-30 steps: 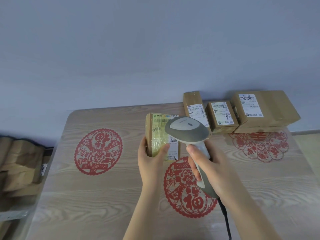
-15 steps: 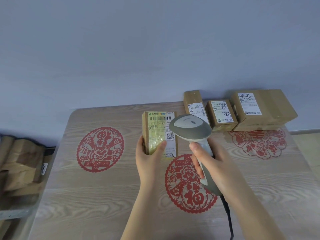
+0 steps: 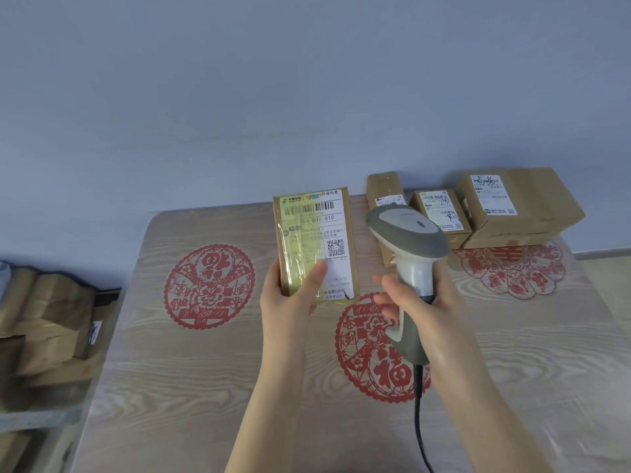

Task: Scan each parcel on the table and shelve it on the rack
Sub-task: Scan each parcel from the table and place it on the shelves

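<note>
Since label must face reader, left hand (image 3: pixel 290 295) grips parcel (image 3: pixel 314 244) upright above desk (image 3: pixel 205 370), thumb low on label, barcode clear. Right hand (image 3: pixel 421 302) wraps scanner (image 3: pixel 409 240) handle, head just beside parcel, partly hiding one of three waiting parcels (image 3: pixel 440 213) at far desk edge. Rack (image 3: pixel 44 319) left, boxes stacked; way there looks unobstructed.

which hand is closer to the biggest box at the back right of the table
Right. The right hand, holding the scanner, is in front of and left of the biggest box; the left hand, holding the yellow-labelled parcel, is farther left.
</note>
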